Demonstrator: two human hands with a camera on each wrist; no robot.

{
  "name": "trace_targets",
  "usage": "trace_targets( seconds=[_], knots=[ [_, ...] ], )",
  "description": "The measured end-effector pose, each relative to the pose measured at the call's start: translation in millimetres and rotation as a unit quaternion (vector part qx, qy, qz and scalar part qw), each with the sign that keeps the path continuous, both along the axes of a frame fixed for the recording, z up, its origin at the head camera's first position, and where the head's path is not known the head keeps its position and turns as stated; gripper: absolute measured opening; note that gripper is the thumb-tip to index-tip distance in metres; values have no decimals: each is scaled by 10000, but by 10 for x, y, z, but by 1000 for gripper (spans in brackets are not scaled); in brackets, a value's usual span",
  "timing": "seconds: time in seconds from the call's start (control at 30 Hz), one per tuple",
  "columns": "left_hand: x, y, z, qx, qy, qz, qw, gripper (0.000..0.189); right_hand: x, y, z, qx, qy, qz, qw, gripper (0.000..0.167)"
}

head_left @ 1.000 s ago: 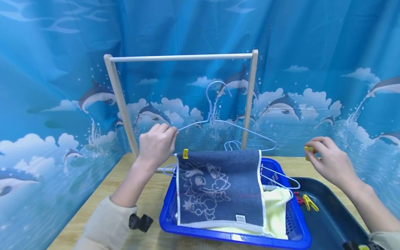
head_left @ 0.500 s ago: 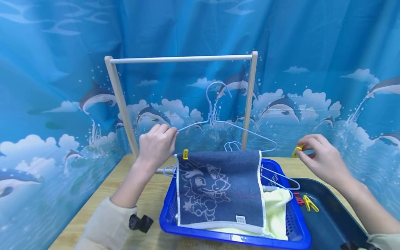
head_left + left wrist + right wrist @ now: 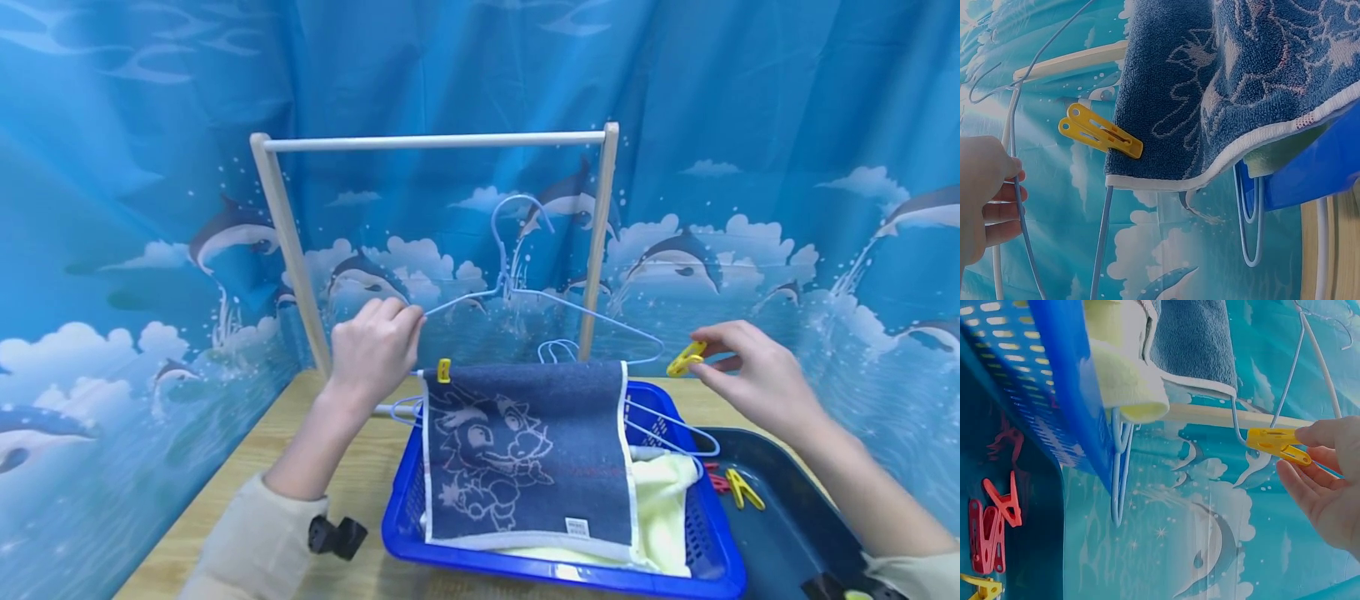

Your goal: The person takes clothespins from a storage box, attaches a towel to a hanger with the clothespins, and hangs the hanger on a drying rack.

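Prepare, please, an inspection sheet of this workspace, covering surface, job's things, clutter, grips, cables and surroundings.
Surface: wood-grain table, partly covered.
Job's things: navy cartoon-print towel draped over light-blue wire hanger; yellow clothespin at towel's top left, none at top right.
Clutter: blue plastic basket holding pale-yellow towel; dark tray with red clothespins and second yellow clothespin.
Grips: left-hand grip curled round hanger's left shoulder; right-hand grip pinches third yellow clothespin near hanger's right end.
Cables: nothing seen.
Surroundings: wood-framed rack behind hanger; dolphin-print curtain beyond.
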State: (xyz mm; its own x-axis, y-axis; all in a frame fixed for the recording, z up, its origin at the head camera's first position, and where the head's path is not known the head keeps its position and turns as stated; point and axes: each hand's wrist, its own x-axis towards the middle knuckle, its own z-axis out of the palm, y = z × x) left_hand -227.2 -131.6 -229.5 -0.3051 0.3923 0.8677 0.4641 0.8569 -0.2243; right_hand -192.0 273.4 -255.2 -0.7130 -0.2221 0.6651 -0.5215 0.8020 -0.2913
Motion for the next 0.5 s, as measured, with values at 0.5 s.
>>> trace_targets(
  seconds=[0.5],
  knots=[
    [2,-4,-12,-28,35,22,10000,10,-34,-265,21,404,142,262,9987,36]
  ],
)
